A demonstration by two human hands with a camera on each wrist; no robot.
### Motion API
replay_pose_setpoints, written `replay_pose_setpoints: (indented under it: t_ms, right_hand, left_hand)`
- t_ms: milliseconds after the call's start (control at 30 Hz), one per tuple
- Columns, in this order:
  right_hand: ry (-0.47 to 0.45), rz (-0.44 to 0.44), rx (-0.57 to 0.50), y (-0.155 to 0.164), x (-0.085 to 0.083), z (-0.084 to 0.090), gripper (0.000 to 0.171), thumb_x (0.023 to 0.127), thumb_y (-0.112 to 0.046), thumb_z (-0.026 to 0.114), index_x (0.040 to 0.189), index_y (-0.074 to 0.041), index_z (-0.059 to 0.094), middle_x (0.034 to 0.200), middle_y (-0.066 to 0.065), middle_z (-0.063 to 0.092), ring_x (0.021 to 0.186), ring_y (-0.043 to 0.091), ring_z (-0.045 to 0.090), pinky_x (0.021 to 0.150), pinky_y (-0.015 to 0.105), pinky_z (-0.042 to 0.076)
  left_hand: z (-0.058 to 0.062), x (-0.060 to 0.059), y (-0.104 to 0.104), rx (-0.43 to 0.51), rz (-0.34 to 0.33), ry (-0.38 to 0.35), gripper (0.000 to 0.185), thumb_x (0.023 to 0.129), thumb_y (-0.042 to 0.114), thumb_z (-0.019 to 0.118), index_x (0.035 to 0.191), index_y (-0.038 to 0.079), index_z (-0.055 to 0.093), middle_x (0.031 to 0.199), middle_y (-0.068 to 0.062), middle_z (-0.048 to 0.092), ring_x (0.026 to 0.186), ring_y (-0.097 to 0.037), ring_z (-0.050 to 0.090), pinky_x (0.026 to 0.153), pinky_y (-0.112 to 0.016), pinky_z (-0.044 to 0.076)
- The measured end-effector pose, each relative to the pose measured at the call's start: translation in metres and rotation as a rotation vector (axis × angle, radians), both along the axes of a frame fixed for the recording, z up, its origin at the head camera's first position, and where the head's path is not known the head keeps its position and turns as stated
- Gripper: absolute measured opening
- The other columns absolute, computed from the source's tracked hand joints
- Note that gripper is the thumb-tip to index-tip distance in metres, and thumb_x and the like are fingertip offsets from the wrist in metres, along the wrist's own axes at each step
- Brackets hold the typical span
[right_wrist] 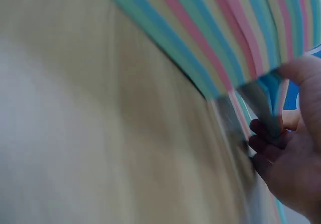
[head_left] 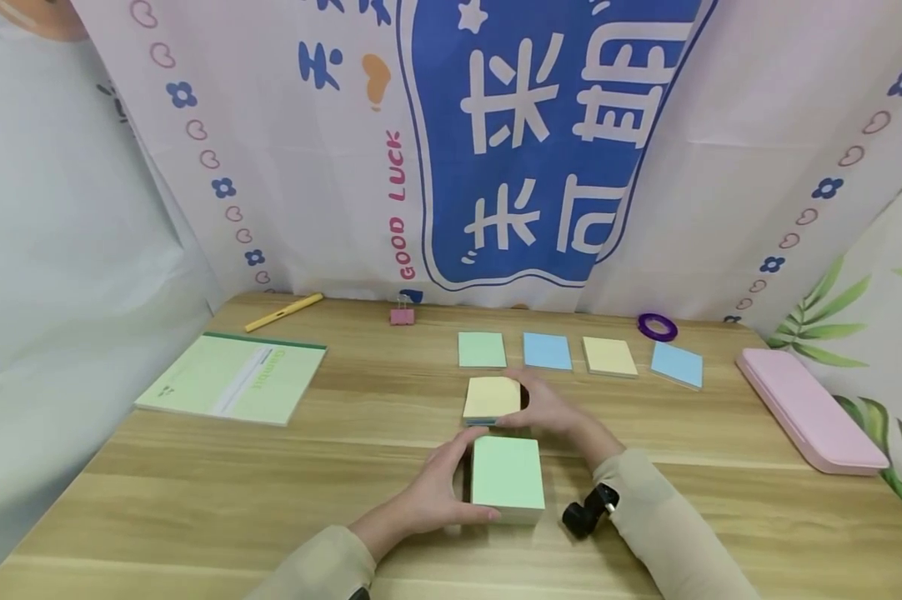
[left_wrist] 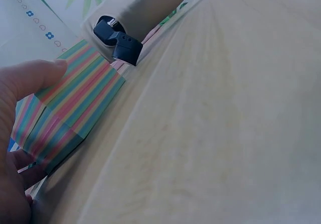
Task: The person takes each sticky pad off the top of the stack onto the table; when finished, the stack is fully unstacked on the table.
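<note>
1. Back edge of the wooden table [head_left: 376, 467] crosses mid-frame along a printed cloth [head_left: 331, 183]; left edge slants down to the lower left corner.
2. Room: a broad strip of wood grain between the pale green notebook [head_left: 233, 379], left of frame, and the hands; another between the hands and the pink case [head_left: 811, 408], right of frame.
3. Beyond the hands, a row right of centre: green pad [head_left: 482, 350], blue pad [head_left: 547, 352], yellow pad [head_left: 608, 357], second blue pad [head_left: 677, 365]. Purple ring [head_left: 657, 337] just behind the last one.
4. Along the back: yellow pen [head_left: 283, 312] at left, pink clip [head_left: 402, 317] nearer centre.
5. Left hand [head_left: 432, 492] enters from lower left, thumb and fingers spread wide — gripping the green-topped stack [head_left: 507, 473] from its left side. Left wrist view shows striped sides.
6. Right hand [head_left: 544, 408] reaches in from lower right, grip narrower — thumb and fingers holding the smaller yellow-topped pad [head_left: 490, 396], blue showing beneath, by its right side.
7. Yellow-topped pad lies just above the green-topped stack in frame, below the row's green pad. Whether it touches the wood, cannot tell.
</note>
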State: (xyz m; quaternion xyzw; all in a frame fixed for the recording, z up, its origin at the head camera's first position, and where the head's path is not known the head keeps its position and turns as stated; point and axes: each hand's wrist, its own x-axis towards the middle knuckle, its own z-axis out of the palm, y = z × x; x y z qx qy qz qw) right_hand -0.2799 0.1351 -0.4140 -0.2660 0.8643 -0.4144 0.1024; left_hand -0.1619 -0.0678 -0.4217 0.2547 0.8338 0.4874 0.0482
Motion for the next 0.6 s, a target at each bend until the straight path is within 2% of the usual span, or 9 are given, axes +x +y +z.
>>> replay_pose_setpoints:
  t_ms: [233, 367, 467, 600]
  right_hand:
    - [0.037, -0.001, 0.043, -0.004, 0.002, -0.008, 0.093, 0.063, -0.036, 0.075, 0.134, -0.004, 0.026, 0.135, 0.016, 0.024, 0.121, 0.033, 0.021, 0.093, 0.051, 0.021]
    - [0.044, 0.007, 0.027, -0.003, 0.001, -0.007, 0.088, 0.065, -0.033, 0.074, 0.133, -0.002, 0.027, 0.135, 0.016, 0.026, 0.122, 0.031, 0.021, 0.094, 0.050, 0.019]
    - [0.021, 0.033, -0.045, -0.001, 0.003, -0.003, 0.079, 0.071, -0.024, 0.071, 0.132, 0.001, 0.028, 0.132, 0.019, 0.030, 0.120, 0.033, 0.023, 0.094, 0.049, 0.020]
    - [-0.095, 0.054, -0.193, 0.001, 0.013, 0.014, 0.072, 0.075, -0.009, 0.066, 0.131, 0.008, 0.023, 0.130, 0.027, 0.028, 0.120, 0.039, 0.022, 0.095, 0.049, 0.018]
  left_hand:
    - [-0.001, -0.001, 0.000, 0.024, -0.029, 0.021, 0.086, 0.063, 0.042, 0.073, 0.132, 0.024, 0.025, 0.113, 0.008, 0.043, 0.105, -0.018, 0.035, 0.086, -0.050, 0.023]
    - [-0.001, -0.002, 0.000, 0.025, -0.027, 0.022, 0.085, 0.063, 0.043, 0.073, 0.131, 0.023, 0.027, 0.112, 0.008, 0.043, 0.103, -0.017, 0.036, 0.086, -0.049, 0.024]
    - [0.000, -0.002, 0.000, 0.014, -0.021, 0.021, 0.085, 0.062, 0.044, 0.073, 0.131, 0.022, 0.027, 0.112, 0.009, 0.043, 0.103, -0.016, 0.037, 0.086, -0.048, 0.025]
    - [0.000, -0.001, 0.001, 0.006, -0.009, 0.019, 0.086, 0.062, 0.044, 0.073, 0.131, 0.025, 0.026, 0.113, 0.009, 0.043, 0.103, -0.016, 0.037, 0.086, -0.048, 0.026]
